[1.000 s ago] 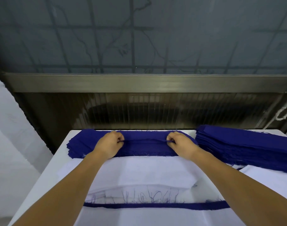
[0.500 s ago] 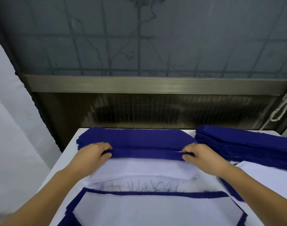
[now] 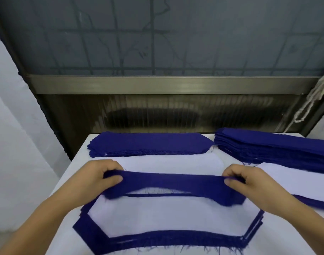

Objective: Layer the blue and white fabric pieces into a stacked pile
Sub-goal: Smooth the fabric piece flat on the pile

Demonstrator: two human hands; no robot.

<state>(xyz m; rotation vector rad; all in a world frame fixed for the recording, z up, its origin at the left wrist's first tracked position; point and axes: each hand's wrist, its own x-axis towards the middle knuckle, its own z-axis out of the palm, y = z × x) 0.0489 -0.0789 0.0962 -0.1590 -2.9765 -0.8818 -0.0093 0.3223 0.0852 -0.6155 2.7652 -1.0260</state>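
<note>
two hands carry a single blue piece point(image 3: 173, 184) over the near pile: the left hand point(image 3: 98, 178) and the right hand point(image 3: 249, 183) each pinch one end of it between thumb and curled fingers, so it hangs stretched and a little slack in the middle, off the table. just below it lies the layered pile point(image 3: 164, 242), a white piece point(image 3: 163, 216) on top with blue edges of lower layers showing all round it, which suggests several layers are already down and a blue one is due next. behind the hands is another white sheet point(image 3: 168, 163) lying flat, probably the supply of white pieces, though how many are in it i cannot tell. farther back, a supply stack of blue pieces point(image 3: 148, 144) sits at the table's far edge, and a taller blue stack point(image 3: 275, 146) stands to the right with more white cloth point(image 3: 293, 176) in front of it. a good deal is left, judging by those stacks. there are no containers; everything rests straight on the white table point(image 3: 78, 162).
</note>
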